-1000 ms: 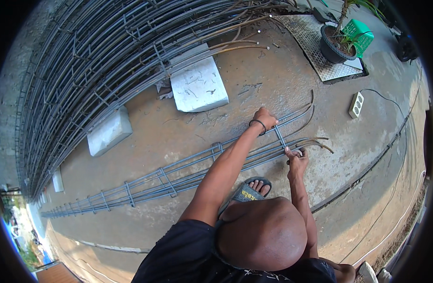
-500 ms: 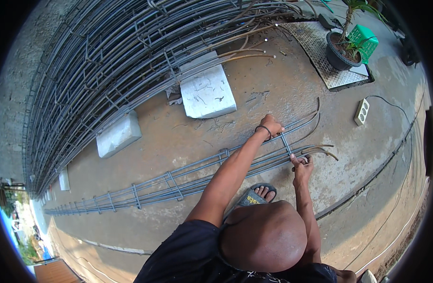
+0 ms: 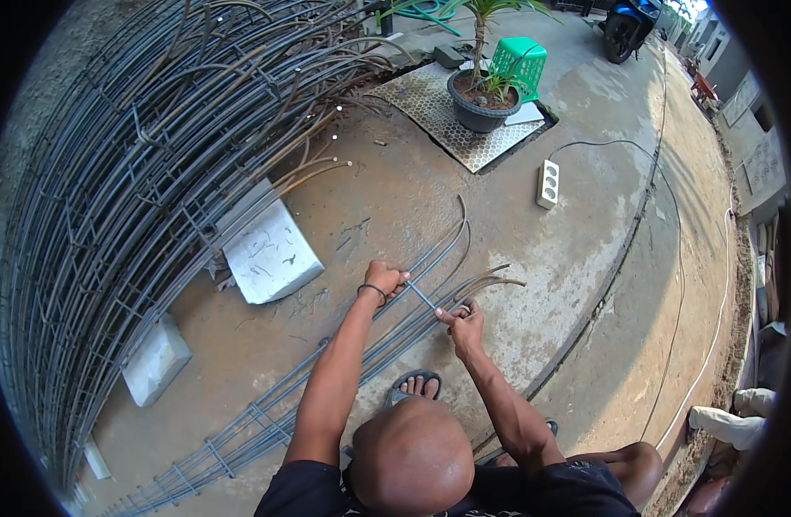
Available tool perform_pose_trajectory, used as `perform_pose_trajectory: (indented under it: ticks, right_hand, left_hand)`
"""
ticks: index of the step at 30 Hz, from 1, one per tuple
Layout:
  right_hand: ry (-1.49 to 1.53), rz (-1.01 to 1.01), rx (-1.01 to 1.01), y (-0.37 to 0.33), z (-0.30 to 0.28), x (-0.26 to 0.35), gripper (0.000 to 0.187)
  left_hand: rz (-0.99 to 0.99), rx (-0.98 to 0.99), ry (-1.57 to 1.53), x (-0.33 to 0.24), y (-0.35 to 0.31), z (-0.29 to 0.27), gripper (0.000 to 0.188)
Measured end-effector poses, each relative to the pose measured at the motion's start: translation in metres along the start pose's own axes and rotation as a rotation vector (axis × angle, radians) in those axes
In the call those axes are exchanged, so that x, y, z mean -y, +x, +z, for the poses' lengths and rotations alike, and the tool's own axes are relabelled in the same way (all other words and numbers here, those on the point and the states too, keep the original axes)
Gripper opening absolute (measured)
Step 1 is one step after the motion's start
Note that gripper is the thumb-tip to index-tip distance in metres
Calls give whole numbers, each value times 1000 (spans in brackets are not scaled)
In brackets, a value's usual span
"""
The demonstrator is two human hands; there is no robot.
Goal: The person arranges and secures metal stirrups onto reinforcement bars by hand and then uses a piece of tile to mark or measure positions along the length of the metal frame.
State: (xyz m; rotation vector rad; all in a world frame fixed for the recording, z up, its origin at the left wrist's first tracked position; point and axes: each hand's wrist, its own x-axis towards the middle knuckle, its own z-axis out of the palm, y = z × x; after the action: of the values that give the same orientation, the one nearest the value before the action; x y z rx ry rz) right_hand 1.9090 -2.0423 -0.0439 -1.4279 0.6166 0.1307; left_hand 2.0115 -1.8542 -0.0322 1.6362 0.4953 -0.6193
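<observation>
A long, narrow rebar cage of thin bars and square stirrups stretches over the concrete floor from the lower left, its bar ends curving at the right. Across those bars near the bent ends sits a steel stirrup. My left hand, with a dark band at the wrist, is closed on the stirrup's far corner. At the near corner my right hand is closed too, thumb along the metal. Both hands hide the stirrup's corners and parts of the bars under them.
A big stack of rebar cages rests on white blocks at the left. Ahead stand a potted plant on a patterned plate and a green basket. A socket strip trails a cable. Far off is a motorbike.
The view has turned rightward, so the stack, cage and hands appear farther left and the motorbike shows. Both hands keep their hold on the stirrup, which looks about the same on the bars.
</observation>
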Motion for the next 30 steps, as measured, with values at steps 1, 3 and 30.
perform_pose_trajectory:
  ticks: [1, 3, 30]
  right_hand:
    - [2, -7, -14, 1, -3, 0, 55]
    - [-11, -23, 19, -1, -2, 1, 54]
    - [-1462, -523, -229, 62, -133, 228, 36]
  left_hand:
    - [0, -12, 5, -1, -1, 2, 20]
    - [0, -21, 17, -2, -3, 0, 19]
    - [25, 111, 52, 9, 10, -2, 25]
